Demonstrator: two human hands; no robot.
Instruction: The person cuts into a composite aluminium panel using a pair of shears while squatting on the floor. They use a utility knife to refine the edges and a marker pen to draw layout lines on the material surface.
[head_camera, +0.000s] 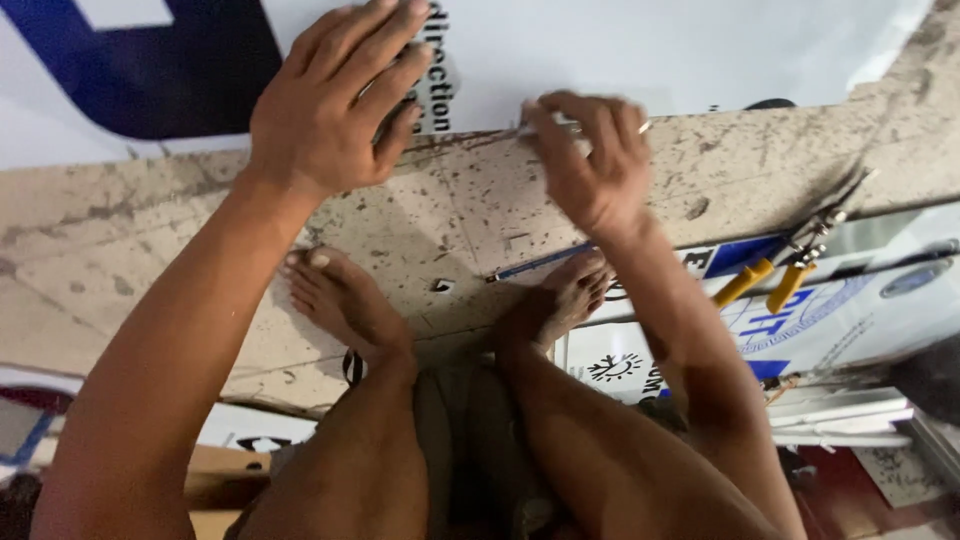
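Left hand (325, 110) spread flat, pressing the large white printed plastic sheet (620, 50) onto the stained concrete floor (480, 200). Right hand (590, 155) pinches a thin metal blade (575, 127) at the sheet's edge.

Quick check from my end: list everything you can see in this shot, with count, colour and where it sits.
Printed sheet: one, white with a dark blue shape, flat along the top under both hands.
Floor: one, beige, stained and speckled, across the middle.
Pen-like stick: one, blue, lying on the floor by the toes of the right foot.
Snips: one pair, yellow handles, dark blades, on the right.
Printed panels: several, white and blue, stacked at right.
Slim tool: one, pale, blurred, at the sheet's edge.
Feet: two, bare, on the floor.
Left hand: flat on the sheet.
Right hand: its grip is on the slim tool.
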